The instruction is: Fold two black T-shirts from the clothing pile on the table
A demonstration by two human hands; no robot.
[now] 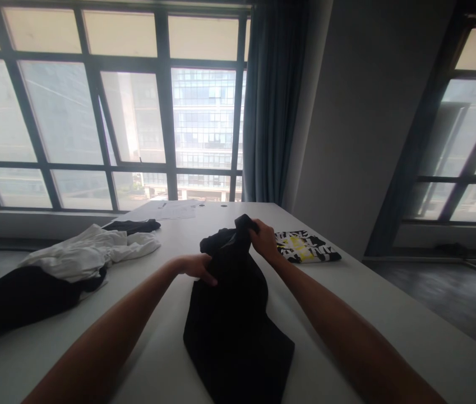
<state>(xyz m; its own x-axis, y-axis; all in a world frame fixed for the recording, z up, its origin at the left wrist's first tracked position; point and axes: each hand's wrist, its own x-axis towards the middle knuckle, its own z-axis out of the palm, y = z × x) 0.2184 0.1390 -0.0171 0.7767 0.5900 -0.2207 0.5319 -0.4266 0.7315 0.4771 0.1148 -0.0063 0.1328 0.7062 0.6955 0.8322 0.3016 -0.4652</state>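
A black garment (233, 314) lies lengthwise on the white table in front of me, its far end bunched and lifted. Whether it is a shirt or something else cannot be made out. My right hand (264, 240) pinches a raised fold at that far end. On the garment's left side, my left hand (198, 268) grips the cloth with the thumb on top; its other fingers are partly hidden by the fabric.
On the left of the table (153, 314) are a heaped white garment (78, 252), a black one (23, 297) and a small dark cloth (134, 226). A folded printed garment (307, 247) lies right of my right hand. Papers (174, 209) rest at the far edge, before the windows.
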